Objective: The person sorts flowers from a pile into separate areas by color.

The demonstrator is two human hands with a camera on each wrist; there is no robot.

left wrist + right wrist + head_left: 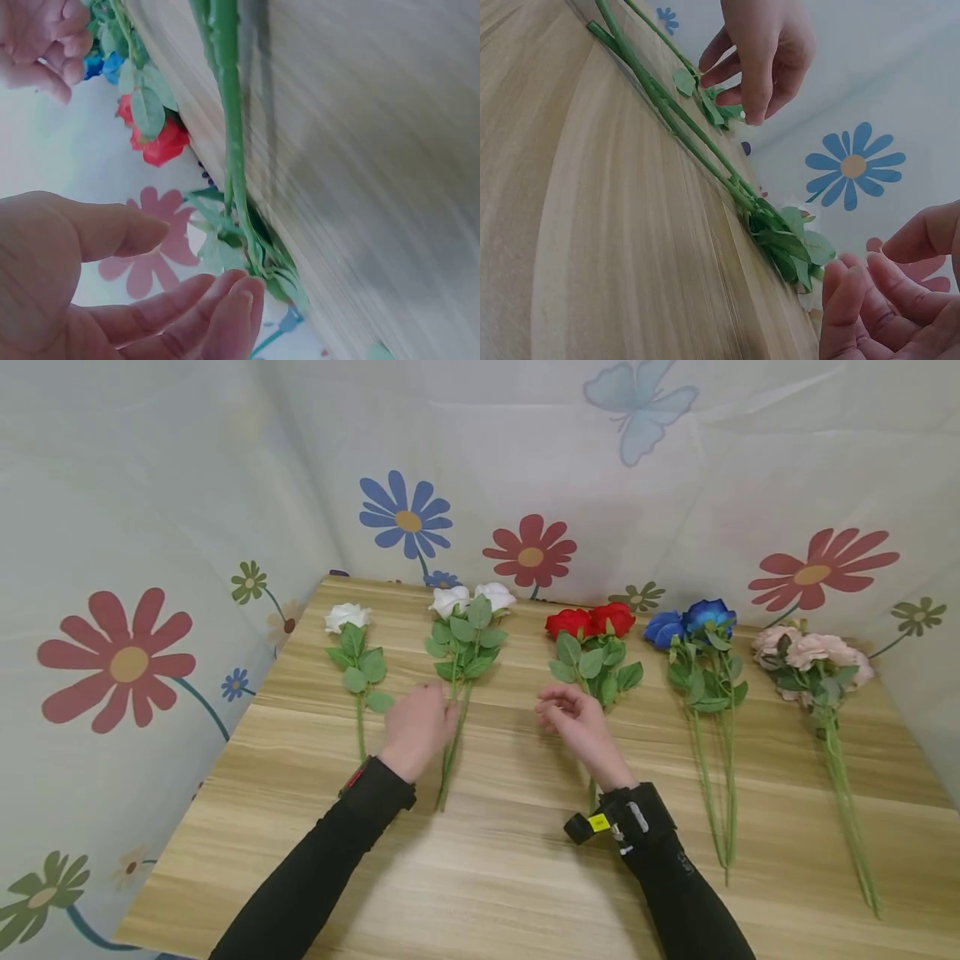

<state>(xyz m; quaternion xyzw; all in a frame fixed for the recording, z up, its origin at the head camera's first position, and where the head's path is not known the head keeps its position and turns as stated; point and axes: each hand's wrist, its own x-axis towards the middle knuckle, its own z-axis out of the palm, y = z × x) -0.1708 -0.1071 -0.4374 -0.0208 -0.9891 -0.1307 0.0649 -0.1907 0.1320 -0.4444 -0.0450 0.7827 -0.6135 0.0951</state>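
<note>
My left hand (420,727) hovers over the table between a single white rose (347,617) and a pair of white roses (450,601). In the left wrist view, its thumb stands apart from loosely bent fingers (161,311), and nothing lies between them. Green stems (231,112) run close beside that hand. My right hand (581,727) is above the stems of two red roses (570,623), just below their leaves. Its fingers (885,292) are relaxed and slightly curled, holding nothing in the right wrist view.
Two blue roses (708,615) and a bunch of pale pink flowers (817,652) lie to the right, stems toward me. All rest on a wood-grain table (487,877). Behind and to the left hangs a white cloth (247,468) printed with flowers and a butterfly.
</note>
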